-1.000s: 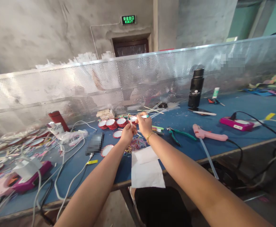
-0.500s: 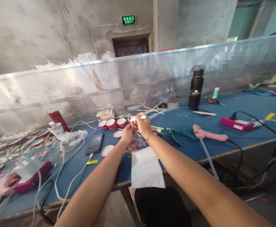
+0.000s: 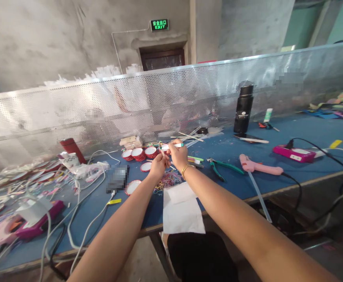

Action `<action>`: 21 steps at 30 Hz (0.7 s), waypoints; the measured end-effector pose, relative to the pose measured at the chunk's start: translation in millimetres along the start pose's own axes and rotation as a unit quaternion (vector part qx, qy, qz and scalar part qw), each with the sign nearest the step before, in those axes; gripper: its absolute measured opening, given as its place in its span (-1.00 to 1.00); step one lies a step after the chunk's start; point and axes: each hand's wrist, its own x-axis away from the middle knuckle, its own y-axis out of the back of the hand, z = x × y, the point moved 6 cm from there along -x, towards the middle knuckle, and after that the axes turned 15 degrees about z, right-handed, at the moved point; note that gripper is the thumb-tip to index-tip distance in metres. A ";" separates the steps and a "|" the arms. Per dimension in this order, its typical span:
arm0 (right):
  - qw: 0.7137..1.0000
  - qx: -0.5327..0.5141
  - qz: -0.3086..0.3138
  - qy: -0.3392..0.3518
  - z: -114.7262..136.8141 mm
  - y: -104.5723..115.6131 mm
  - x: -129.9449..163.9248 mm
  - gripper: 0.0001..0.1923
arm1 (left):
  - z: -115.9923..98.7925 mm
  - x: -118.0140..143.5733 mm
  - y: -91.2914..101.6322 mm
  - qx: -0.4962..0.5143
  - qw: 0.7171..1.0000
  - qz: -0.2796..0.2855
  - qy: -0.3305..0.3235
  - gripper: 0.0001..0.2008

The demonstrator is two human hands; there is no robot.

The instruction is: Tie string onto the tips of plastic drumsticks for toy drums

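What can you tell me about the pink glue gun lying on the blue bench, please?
The pink glue gun lies on its side on the blue bench, right of the green-handled pliers. Its body looks like plastic. A translucent glue stick juts past the bench edge, and a black cord leaves its right end. No hand touches it.

Two hands: the left hand [image 3: 158, 164] and the right hand [image 3: 178, 155], meeting over the blue surface [image 3: 236, 184]. Five small red-rimmed drums show clearly: three in a far row [image 3: 139, 153], one just nearer [image 3: 146, 167], one nearest [image 3: 132, 186]. One black flask [image 3: 243, 109]. One pink glue gun [image 3: 259, 167] at right. One pair of green-handled pliers [image 3: 222, 166]. One white sheet [image 3: 181, 209].
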 end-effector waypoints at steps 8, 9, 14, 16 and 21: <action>0.999 0.028 -0.022 0.000 -2.7 4.6 -2.0 -0.86 | 0.8 -0.8 2.5 0.002 1.000 -0.014 0.001 -0.78; 0.999 0.025 -0.022 -0.001 -2.6 4.7 -1.9 -0.86 | 0.7 -0.8 2.8 0.001 1.000 -0.016 0.000 -0.77; 1.000 0.004 -0.003 0.003 2.3 0.9 0.7 -0.86 | 0.2 -0.7 1.5 -0.004 1.000 -0.003 -0.005 -0.78; 1.000 0.001 0.001 0.004 2.8 0.0 1.3 -0.86 | -0.2 -0.1 0.8 -0.003 1.000 0.000 -0.005 -0.78; 0.999 0.030 -0.014 0.002 -1.3 3.3 -1.4 -0.84 | -1.4 0.6 0.0 0.004 1.000 -0.007 0.001 -0.78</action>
